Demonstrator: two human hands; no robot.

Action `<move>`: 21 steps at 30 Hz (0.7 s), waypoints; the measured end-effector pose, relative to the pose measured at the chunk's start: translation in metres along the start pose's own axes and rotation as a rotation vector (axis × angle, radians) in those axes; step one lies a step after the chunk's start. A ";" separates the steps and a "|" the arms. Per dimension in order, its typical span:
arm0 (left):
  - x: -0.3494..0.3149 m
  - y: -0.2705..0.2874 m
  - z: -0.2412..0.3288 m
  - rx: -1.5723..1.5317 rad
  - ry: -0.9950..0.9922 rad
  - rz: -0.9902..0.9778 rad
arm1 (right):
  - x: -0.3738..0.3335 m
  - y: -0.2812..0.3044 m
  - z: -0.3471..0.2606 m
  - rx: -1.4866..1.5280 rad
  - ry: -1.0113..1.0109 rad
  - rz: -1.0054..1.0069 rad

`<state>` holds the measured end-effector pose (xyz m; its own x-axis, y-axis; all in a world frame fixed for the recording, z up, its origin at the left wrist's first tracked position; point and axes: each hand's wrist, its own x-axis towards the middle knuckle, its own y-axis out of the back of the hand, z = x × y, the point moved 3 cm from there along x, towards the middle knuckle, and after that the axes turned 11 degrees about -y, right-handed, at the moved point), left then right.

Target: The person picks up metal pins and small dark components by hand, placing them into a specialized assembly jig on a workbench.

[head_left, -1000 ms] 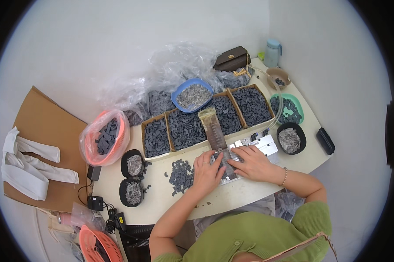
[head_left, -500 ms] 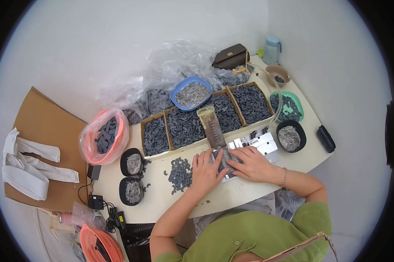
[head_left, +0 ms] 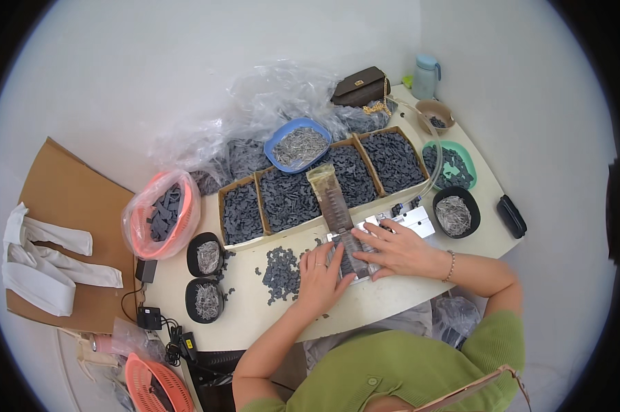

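Observation:
A metal fixture with a ribbed, slotted bed stands near the table's front edge. A long translucent ribbed strip runs from the bed back over the parts box. My left hand rests at the bed's left side, fingers stretched out and thumb apart, holding nothing visible. My right hand lies over the bed's right side with fingers spread, their tips touching the fixture. Small parts under the fingers are hidden. Beside my left hand lies a loose pile of small dark grey pieces.
Behind the fixture is a divided cardboard box of grey pieces. A blue tray of metal pins sits on it. Black bowls of pins stand left, another black bowl right, near a green tray and a black case.
My right hand has shifted up and to the right across the bed, uncovering more of its ribs. My left hand has slid slightly left and toward me.

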<state>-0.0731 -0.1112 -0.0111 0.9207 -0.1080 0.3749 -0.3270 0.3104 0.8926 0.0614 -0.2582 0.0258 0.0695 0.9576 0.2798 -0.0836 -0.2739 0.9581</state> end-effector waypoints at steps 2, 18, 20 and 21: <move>-0.010 0.001 0.006 -0.012 -0.011 -0.019 | 0.004 0.002 0.001 -0.026 0.070 -0.018; -0.004 0.011 -0.015 0.104 0.083 0.052 | 0.110 0.012 0.041 0.583 -0.364 0.395; -0.014 0.028 -0.024 0.100 0.129 0.149 | 0.079 0.024 0.016 0.321 -0.147 0.432; -0.021 0.034 -0.028 0.081 0.153 0.163 | 0.057 0.024 0.001 0.135 0.006 0.428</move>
<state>-0.0977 -0.0719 0.0038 0.8739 0.0835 0.4788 -0.4842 0.2349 0.8428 0.0649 -0.2100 0.0652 0.0511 0.7555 0.6531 0.0269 -0.6548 0.7553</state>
